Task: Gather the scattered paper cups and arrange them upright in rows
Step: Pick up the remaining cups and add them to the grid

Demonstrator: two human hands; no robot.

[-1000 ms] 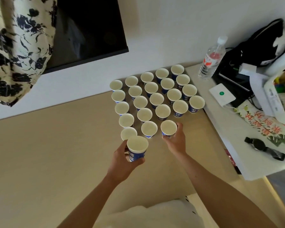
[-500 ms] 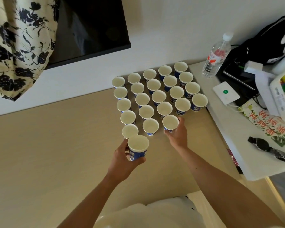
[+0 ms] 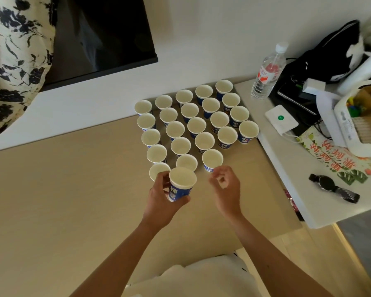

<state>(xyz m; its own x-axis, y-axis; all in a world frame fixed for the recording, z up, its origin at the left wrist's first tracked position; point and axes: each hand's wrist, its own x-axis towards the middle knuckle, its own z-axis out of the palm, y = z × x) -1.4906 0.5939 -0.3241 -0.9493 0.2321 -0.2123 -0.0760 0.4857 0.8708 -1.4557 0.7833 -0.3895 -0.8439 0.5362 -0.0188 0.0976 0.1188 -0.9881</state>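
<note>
Several blue-and-white paper cups [image 3: 196, 125] stand upright in rows on the beige table [image 3: 62, 200], close to the wall. My left hand [image 3: 161, 198] grips one more paper cup [image 3: 181, 185] upright, just in front of the nearest row. The front-row cup [image 3: 212, 159] stands alone on the table. My right hand [image 3: 225, 187] hovers just behind that cup, apart from it, fingers loosely curled and holding nothing.
A white side table [image 3: 291, 168] adjoins on the right with a water bottle [image 3: 268, 73], a white device [image 3: 281, 120], a black bag [image 3: 326, 58], a wristwatch [image 3: 332, 187] and a printed leaflet [image 3: 339, 161]. A dark screen [image 3: 103, 33] hangs on the wall.
My right hand has let go of the front-row cup and pulled back toward me. My left hand still holds its cup in about the same place.
</note>
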